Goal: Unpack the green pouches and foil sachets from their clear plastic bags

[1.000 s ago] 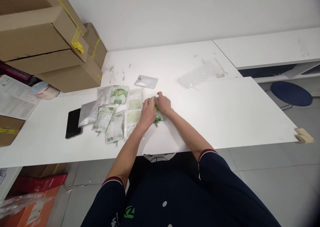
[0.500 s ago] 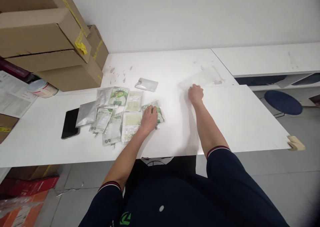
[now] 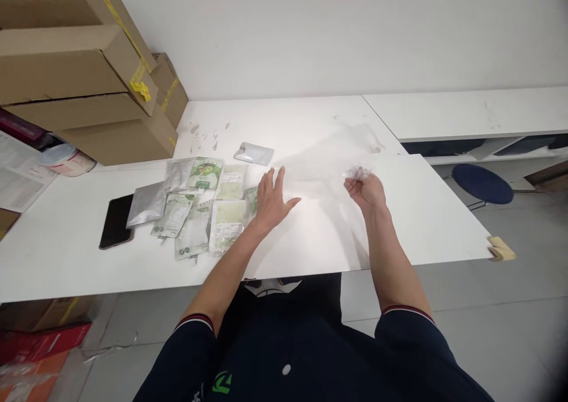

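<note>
A clear plastic bag [image 3: 317,156] stretches over the white table, and my right hand [image 3: 367,192] pinches a crumpled part of it. My left hand [image 3: 273,201] has its fingers spread and thumb out, just left of the bag. Behind that hand a green pouch [image 3: 252,200] is mostly hidden. To its left lie several flat packets: a green printed pouch [image 3: 205,173], a pale green packet with a label [image 3: 228,221], and a silver pouch [image 3: 147,203]. Farther back rests a small silver-white sachet [image 3: 254,153].
A black phone [image 3: 116,221] lies at the left beside the packets. Cardboard boxes [image 3: 66,65] are stacked at the back left, near a round tin [image 3: 68,159]. A blue stool [image 3: 483,183] stands beyond the right side. One table corner has a tan guard [image 3: 502,249].
My left hand has lifted off the green pouch and spread its fingers. My right hand has drawn the clear bag toward me and slightly right, and the bag is now more spread out.
</note>
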### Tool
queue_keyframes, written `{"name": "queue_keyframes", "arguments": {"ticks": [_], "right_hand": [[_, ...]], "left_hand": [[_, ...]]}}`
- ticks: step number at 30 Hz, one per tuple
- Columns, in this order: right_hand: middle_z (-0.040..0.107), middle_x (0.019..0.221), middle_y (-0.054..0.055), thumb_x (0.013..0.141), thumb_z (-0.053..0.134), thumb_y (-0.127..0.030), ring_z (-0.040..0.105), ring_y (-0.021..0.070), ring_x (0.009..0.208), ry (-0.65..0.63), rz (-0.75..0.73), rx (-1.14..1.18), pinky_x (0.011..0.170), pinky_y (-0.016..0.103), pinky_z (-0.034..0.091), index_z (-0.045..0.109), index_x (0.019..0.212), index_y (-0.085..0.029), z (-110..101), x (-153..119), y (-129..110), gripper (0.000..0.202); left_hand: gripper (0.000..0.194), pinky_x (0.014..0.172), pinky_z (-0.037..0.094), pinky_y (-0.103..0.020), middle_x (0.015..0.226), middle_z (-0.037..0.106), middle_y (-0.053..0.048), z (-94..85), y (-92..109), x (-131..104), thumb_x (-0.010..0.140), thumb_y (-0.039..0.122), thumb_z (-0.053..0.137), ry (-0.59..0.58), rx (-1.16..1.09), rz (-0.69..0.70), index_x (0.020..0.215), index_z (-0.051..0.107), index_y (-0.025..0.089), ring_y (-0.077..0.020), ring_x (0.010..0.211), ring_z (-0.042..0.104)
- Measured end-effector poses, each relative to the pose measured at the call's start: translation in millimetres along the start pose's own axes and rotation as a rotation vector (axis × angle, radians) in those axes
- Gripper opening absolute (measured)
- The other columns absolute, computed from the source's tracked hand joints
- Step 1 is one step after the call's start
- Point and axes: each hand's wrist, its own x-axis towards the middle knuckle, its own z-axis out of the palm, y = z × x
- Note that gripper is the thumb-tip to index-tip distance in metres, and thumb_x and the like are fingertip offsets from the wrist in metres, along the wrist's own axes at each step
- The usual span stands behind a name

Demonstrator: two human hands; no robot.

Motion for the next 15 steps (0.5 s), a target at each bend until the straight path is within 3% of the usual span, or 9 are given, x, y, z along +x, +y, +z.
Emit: {"name": "queue_keyframes", "arguments": {"ticks": [2, 5, 7, 11, 13, 15], "right_hand": [[0.064, 0.063, -0.003, 0.064, 0.079, -0.023, 0.062, 0.0088, 0.055, -0.117, 0.059, -0.072, 0.054, 0.02, 0.056, 0.061, 0.076, -0.02, -9.0, -15.3, 7.2, 0.022], [0.068, 0.07, -0.002, 0.051, 0.086, -0.024, 0.064, 0.0114, 0.061, -0.245, 0.081, -0.204, 0.059, 0.025, 0.058, 0.065, 0.081, -0.02, -34.6, -27.7, 9.4, 0.037], [0.068, 0.076, -0.001, 0.05, 0.086, -0.028, 0.063, 0.0139, 0.065, -0.278, 0.065, -0.367, 0.062, 0.029, 0.057, 0.066, 0.087, -0.021, -53.5, -28.6, 6.6, 0.042], [0.063, 0.074, 0.002, 0.053, 0.081, -0.035, 0.056, 0.0162, 0.065, -0.073, -0.136, -0.975, 0.064, 0.035, 0.05, 0.059, 0.077, -0.02, -74.4, -22.6, -0.5, 0.036], [0.061, 0.073, 0.001, 0.055, 0.08, -0.037, 0.053, 0.0163, 0.066, 0.042, -0.255, -1.167, 0.067, 0.035, 0.048, 0.055, 0.074, -0.021, -74.9, -20.5, -3.6, 0.035], [0.061, 0.074, 0.002, 0.062, 0.076, -0.041, 0.053, 0.0166, 0.067, 0.054, -0.297, -1.14, 0.068, 0.035, 0.048, 0.055, 0.077, -0.021, -72.5, -20.5, -6.4, 0.033]], "left_hand": [[0.088, 0.119, 0.022, -0.053, 0.16, 0.024, -0.017, -0.8, 5.4, 7.0, 0.084, 0.055, 0.065, -0.021, 0.072, -0.007, 0.155, 0.024, 0.022, -0.0361, 0.149, 0.019], [0.064, 0.117, 0.02, -0.055, 0.157, 0.034, -0.013, 3.3, -0.1, 14.8, 0.087, 0.053, 0.062, -0.149, 0.164, 0.009, 0.144, 0.048, 0.027, -0.0377, 0.147, 0.02], [0.049, 0.113, 0.026, -0.053, 0.148, 0.047, -0.01, 8.3, -5.6, 19.4, 0.092, 0.055, 0.053, -0.263, 0.171, 0.032, 0.133, 0.059, 0.029, -0.0359, 0.141, 0.029], [0.048, 0.098, 0.037, -0.049, 0.116, 0.07, -0.01, 20.0, -3.5, 37.6, 0.102, 0.047, 0.03, -0.379, 0.222, -0.02, 0.136, 0.056, 0.027, -0.0333, 0.12, 0.047], [0.052, 0.097, 0.037, -0.048, 0.108, 0.071, -0.012, 25.1, 3.2, 52.8, 0.1, 0.044, 0.038, -0.403, 0.296, -0.025, 0.148, 0.04, 0.023, -0.0336, 0.116, 0.051], [0.067, 0.096, 0.037, -0.046, 0.111, 0.07, -0.014, 28.8, 10.2, 68.7, 0.094, 0.046, 0.05, -0.488, 0.345, -0.009, 0.152, 0.029, 0.02, -0.0333, 0.115, 0.053]]}}
